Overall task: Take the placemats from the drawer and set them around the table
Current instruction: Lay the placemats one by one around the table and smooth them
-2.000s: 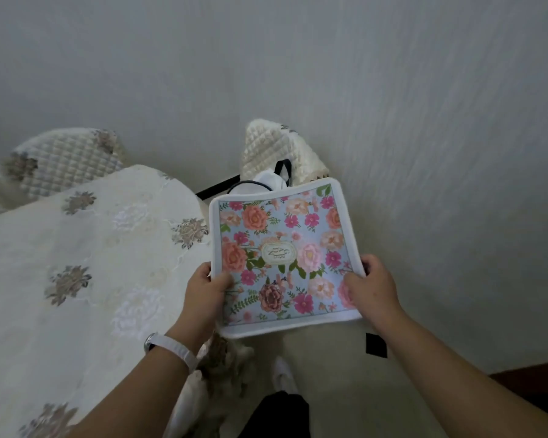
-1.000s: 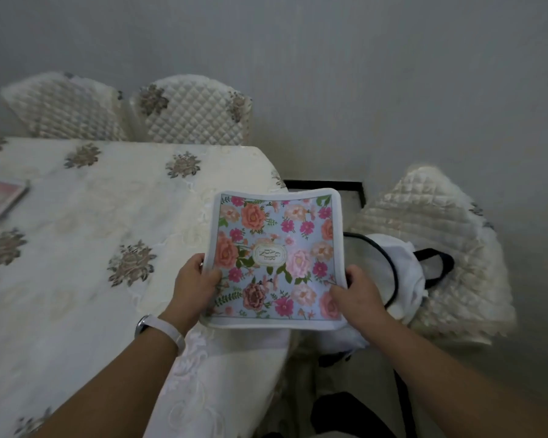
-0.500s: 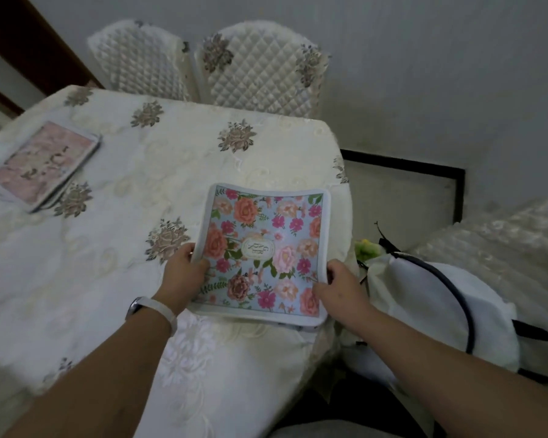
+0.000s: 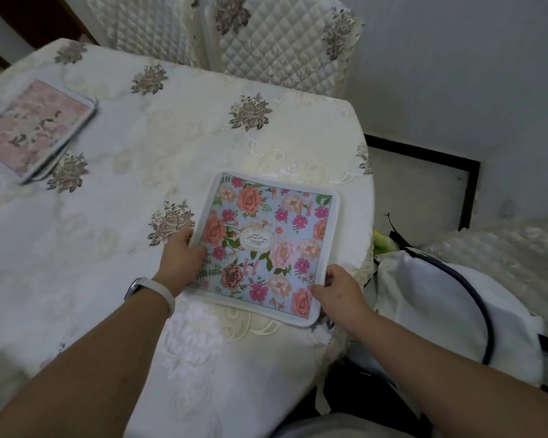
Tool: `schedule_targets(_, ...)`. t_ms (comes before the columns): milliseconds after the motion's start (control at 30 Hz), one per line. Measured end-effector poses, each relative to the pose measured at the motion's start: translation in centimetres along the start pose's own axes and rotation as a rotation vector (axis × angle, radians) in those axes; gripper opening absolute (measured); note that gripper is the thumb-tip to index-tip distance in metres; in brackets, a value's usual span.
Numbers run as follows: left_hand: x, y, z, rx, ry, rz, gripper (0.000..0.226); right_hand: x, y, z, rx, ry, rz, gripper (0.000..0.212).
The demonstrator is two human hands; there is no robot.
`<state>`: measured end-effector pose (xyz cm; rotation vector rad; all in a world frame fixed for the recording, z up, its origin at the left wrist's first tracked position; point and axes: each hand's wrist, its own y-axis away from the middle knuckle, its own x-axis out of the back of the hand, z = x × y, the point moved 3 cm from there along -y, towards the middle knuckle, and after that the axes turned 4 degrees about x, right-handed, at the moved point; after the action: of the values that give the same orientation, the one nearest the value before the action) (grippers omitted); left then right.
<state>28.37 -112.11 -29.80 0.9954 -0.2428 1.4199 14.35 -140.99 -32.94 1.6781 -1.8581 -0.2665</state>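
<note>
A blue floral placemat (image 4: 266, 241) with a white border lies on the table (image 4: 124, 216), near its right edge. My left hand (image 4: 181, 257) grips the mat's left edge, thumb on top. My right hand (image 4: 339, 290) pinches the mat's near right corner. A pink floral placemat (image 4: 32, 131) rests flat at the table's far left, on top of other mats whose edges show beneath it. The table wears a cream embroidered cloth.
Two quilted cream chairs (image 4: 276, 42) stand at the table's far side. To the right, a white bag with dark trim (image 4: 456, 314) sits on another quilted chair (image 4: 500, 245). A grey wall with a dark floor border (image 4: 440, 159) lies beyond.
I have turned from the wall toward the table and carried the blue mat over it. The mat has come down from mid-air to lie on the cloth, both hands still on it.
</note>
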Motion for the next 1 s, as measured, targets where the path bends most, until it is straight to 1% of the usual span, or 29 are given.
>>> schedule_targets(100,-0.3,-0.7,-0.8,0.001,-0.007,-0.010,0.019,0.0,-0.3,0.2,-0.007,0.013,-0.022,0.017)
schedule_targets(167,-0.5,-1.0,-1.5,0.005,-0.003,-0.017,0.023,0.2,-0.5,0.3,-0.027,0.052,-0.036,0.013)
schedule_targets(233,-0.6,-1.1,-2.0,-0.018,0.001,-0.025,0.035,0.7,-0.8,0.4,-0.034,0.198,-0.016,0.011)
schedule_targets(300,-0.7,-0.9,-2.3,-0.092,-0.101,0.020,0.052,1.3,-0.9,0.3,-0.018,0.378,0.070,0.014)
schedule_targets(333,-0.8,-0.7,-2.4,-0.161,-0.199,0.061,0.058,1.5,-0.9,0.0,0.018,0.451,0.133,0.015)
schedule_targets(367,-1.1,-0.3,-2.4,-0.254,-0.300,0.097,0.062,1.7,-0.9,-0.4,0.099,0.538,0.202,0.015)
schedule_targets(433,-2.2,0.7,-2.1,-0.472,-0.458,0.108,0.065,1.5,-0.9,-1.2,0.357,0.759,0.295,0.015)
schedule_targets(467,-3.0,1.2,-2.0,-0.572,-0.506,0.089,0.064,1.2,-1.0,-1.5,0.473,0.842,0.305,0.024)
schedule_targets(500,-3.9,1.5,-1.9,-0.643,-0.543,0.057,0.062,0.6,-1.2,-1.8,0.561,0.898,0.271,0.034)
schedule_targets(567,-5.9,1.9,-1.7,-0.695,-0.604,-0.020,0.059,-0.9,-2.1,-2.0,0.659,1.000,0.109,0.049)
schedule_targets(633,-7.7,1.9,-1.3,-0.720,-0.681,-0.066,0.062,-2.7,-3.1,-2.2,0.680,1.091,-0.048,0.059)
schedule_targets(700,-9.2,1.7,-0.3,-0.798,-0.749,-0.103,0.064,-4.4,-4.3,-2.9,0.671,1.141,-0.127,0.067)
schedule_targets(767,-10.3,0.9,0.9,-0.830,-0.763,-0.134,0.065,-5.6,-5.8,-3.7,0.664,1.174,-0.164,0.073)
schedule_targets(833,-10.7,-0.5,2.0,-0.787,-0.738,-0.131,0.066,-6.3,-7.7,-4.6,0.656,1.202,-0.172,0.077)
schedule_targets(900,-10.6,-2.2,3.0,-0.758,-0.721,-0.109,0.066,-6.3,-9.7,-5.5,0.644,1.210,-0.152,0.079)
schedule_targets(1000,-10.0,-5.1,4.1,-0.780,-0.711,-0.095,0.067,-6.2,-12.1,-6.8,0.646,1.207,-0.107,0.081)
